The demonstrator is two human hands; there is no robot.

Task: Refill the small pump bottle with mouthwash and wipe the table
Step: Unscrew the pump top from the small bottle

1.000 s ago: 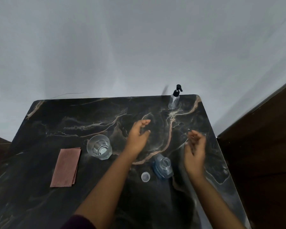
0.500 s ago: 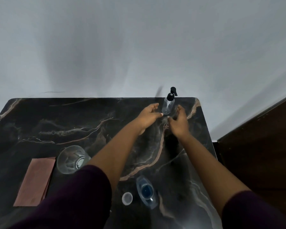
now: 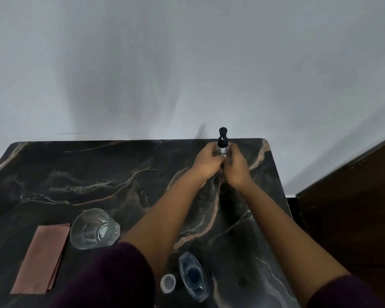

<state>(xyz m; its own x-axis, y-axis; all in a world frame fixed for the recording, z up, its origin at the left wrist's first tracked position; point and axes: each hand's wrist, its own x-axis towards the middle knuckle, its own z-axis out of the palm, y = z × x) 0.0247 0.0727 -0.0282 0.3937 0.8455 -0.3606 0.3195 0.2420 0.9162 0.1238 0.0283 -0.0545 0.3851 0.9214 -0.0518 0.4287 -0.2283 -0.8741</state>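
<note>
The small pump bottle (image 3: 221, 146) stands upright at the far edge of the dark marbled desk (image 3: 120, 174), close to its far right corner. Both hands wrap it: the left hand (image 3: 206, 162) grips its clear body from the left, the right hand (image 3: 236, 165) from the right, fingers (image 3: 211, 150) of each curled round it and meeting in front. Only the black pump head and a sliver of clear neck rise above the knuckles; the bottle's body and base are hidden behind the hands, so its fill level cannot be told.

Well nearer than the pump bottle, the mouthwash bottle (image 3: 192, 276) stands uncapped with blue liquid inside, its cap (image 3: 168, 283) just to its left. Further left stand an empty glass (image 3: 93, 228) and a folded pinkish cloth (image 3: 42, 258). Dark sleeves cover the near desk edge.
</note>
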